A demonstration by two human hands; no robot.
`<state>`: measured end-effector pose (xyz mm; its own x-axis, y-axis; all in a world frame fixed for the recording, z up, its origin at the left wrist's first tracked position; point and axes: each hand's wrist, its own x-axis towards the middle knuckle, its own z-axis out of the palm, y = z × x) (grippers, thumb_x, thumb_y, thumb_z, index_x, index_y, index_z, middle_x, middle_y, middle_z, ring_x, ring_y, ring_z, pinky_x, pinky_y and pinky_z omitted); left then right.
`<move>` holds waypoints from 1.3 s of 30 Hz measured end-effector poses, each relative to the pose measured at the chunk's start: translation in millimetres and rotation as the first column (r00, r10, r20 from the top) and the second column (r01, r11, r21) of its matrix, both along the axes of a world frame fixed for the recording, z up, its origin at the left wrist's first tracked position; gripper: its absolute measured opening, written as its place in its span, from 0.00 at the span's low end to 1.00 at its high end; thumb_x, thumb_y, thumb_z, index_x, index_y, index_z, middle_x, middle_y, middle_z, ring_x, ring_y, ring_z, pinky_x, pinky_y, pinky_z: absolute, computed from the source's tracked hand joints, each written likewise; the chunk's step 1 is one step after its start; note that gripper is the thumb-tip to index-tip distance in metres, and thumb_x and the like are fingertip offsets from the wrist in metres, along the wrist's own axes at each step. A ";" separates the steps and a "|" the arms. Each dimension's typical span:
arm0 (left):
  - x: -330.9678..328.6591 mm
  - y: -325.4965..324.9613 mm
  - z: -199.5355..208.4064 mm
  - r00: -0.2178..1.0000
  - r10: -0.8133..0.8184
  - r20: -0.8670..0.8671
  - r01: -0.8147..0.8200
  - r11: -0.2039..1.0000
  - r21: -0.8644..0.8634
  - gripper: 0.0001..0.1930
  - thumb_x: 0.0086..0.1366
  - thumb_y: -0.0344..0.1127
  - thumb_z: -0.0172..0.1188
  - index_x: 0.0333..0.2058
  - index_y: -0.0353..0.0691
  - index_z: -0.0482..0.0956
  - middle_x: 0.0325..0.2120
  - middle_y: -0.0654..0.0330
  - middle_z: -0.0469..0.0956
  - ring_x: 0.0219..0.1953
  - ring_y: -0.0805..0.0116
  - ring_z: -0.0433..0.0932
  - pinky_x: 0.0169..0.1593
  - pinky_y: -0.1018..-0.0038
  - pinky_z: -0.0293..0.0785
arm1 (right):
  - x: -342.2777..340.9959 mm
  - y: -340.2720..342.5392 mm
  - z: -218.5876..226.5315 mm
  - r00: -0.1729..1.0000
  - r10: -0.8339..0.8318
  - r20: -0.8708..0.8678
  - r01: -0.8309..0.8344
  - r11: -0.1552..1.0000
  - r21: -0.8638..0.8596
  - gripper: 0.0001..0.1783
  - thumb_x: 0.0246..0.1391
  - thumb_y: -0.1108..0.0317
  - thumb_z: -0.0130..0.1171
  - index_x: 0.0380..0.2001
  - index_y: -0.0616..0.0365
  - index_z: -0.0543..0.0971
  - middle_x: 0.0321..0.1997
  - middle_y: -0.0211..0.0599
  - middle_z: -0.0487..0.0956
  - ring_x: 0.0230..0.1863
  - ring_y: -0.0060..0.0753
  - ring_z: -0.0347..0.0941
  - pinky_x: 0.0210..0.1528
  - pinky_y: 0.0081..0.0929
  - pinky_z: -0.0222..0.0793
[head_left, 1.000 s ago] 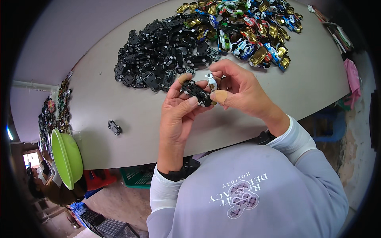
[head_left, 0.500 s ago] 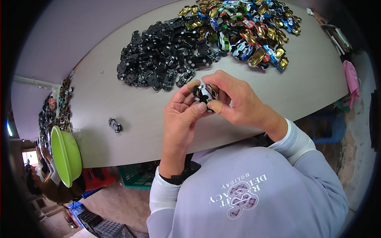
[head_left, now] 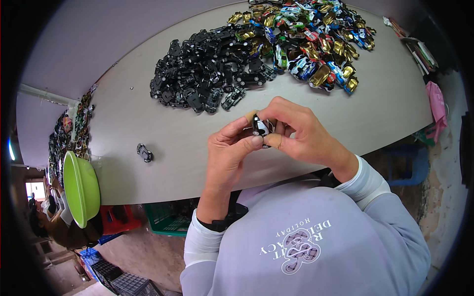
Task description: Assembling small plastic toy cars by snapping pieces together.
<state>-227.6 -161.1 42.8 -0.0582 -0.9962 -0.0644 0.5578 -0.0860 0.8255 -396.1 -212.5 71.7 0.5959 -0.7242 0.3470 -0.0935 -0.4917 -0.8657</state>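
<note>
Both hands, left hand and right hand, are pinching one toy car together above the table. Its shell is probably risking misalignment if the fingertips are pressing unevenly.

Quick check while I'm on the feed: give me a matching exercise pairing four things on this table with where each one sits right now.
Things:
1. small black-and-white toy car
2. heap of black plastic toy car chassis
3. heap of shiny coloured toy car shells
4. round lime-green plastic bowl

Places:
A. far right part of the grey table
B. at the table's near left edge
C. pinched between the left hand and right hand
D. far middle of the table

Pairs: 1-C, 2-D, 3-A, 4-B
</note>
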 end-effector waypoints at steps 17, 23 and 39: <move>-7.5 -4.6 10.0 0.999 -0.031 0.033 0.032 0.998 -0.050 0.20 0.54 0.25 0.60 0.46 0.29 0.69 0.38 0.54 0.75 0.37 0.69 0.77 0.40 0.71 0.79 | -7.6 0.5 -7.1 0.991 -0.018 0.135 0.000 0.991 0.132 0.15 0.43 0.79 0.58 0.37 0.59 0.72 0.28 0.27 0.68 0.22 0.14 0.62 0.23 0.15 0.58; -9.1 -3.3 11.6 0.998 -0.004 0.065 0.006 1.000 -0.028 0.20 0.52 0.24 0.62 0.45 0.28 0.71 0.35 0.55 0.76 0.35 0.71 0.78 0.39 0.73 0.79 | -7.1 -0.6 -5.4 0.998 -0.007 0.063 0.006 1.000 0.016 0.15 0.42 0.81 0.57 0.37 0.60 0.72 0.29 0.31 0.68 0.22 0.20 0.63 0.23 0.18 0.60; -13.7 2.1 -6.9 0.958 0.092 0.272 -0.048 0.985 -0.165 0.19 0.54 0.20 0.59 0.47 0.32 0.74 0.41 0.59 0.73 0.39 0.73 0.74 0.41 0.79 0.75 | -7.1 -0.9 -10.9 1.000 -0.023 0.018 0.021 0.996 0.091 0.08 0.47 0.77 0.54 0.34 0.62 0.74 0.28 0.34 0.69 0.22 0.22 0.65 0.23 0.22 0.63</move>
<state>-241.3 -159.0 36.0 0.0103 -0.9961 0.0873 0.3049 0.0863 0.9485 -403.2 -213.5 60.8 0.5737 -0.7659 0.2902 -0.0867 -0.4092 -0.9083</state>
